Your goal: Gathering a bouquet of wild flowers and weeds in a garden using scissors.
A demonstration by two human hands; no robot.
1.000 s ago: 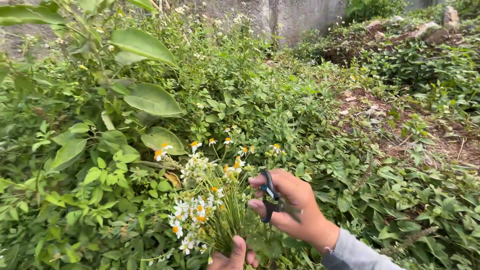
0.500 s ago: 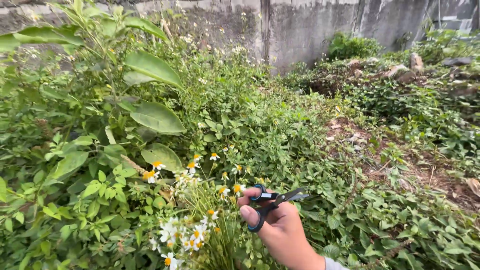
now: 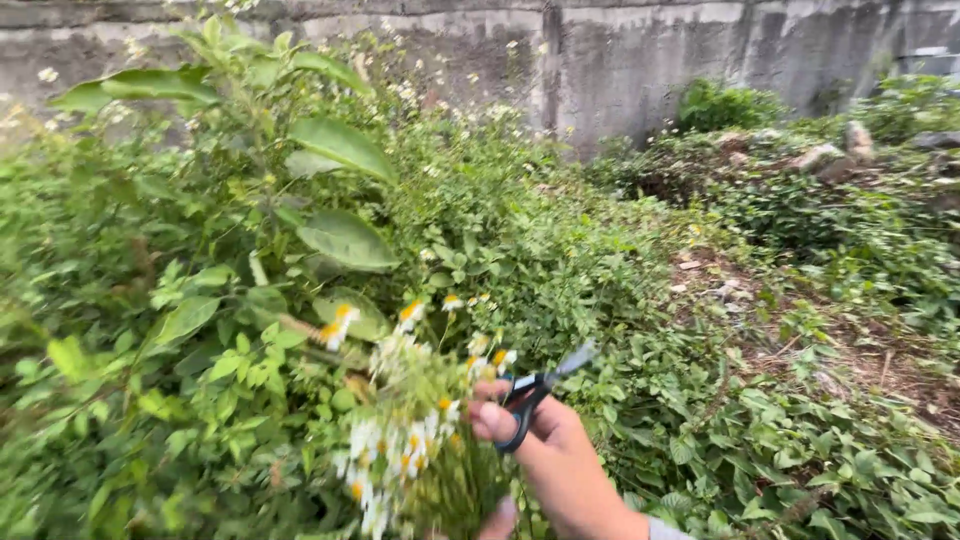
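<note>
Head view: my right hand (image 3: 560, 465) grips black scissors (image 3: 535, 392); my left fingers (image 3: 497, 520) pinch the soft, fragile daisy bunch (image 3: 415, 430) low on its stems.

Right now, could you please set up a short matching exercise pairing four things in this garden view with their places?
Things:
1. scissors
2. bunch of white and yellow flowers
3. concrete wall
4. patch of bare soil

Places:
A. along the top of the picture
B. at the right, among low plants
C. in the right hand
D. bottom centre, left of the right hand

Pairs: 1-C, 2-D, 3-A, 4-B
</note>
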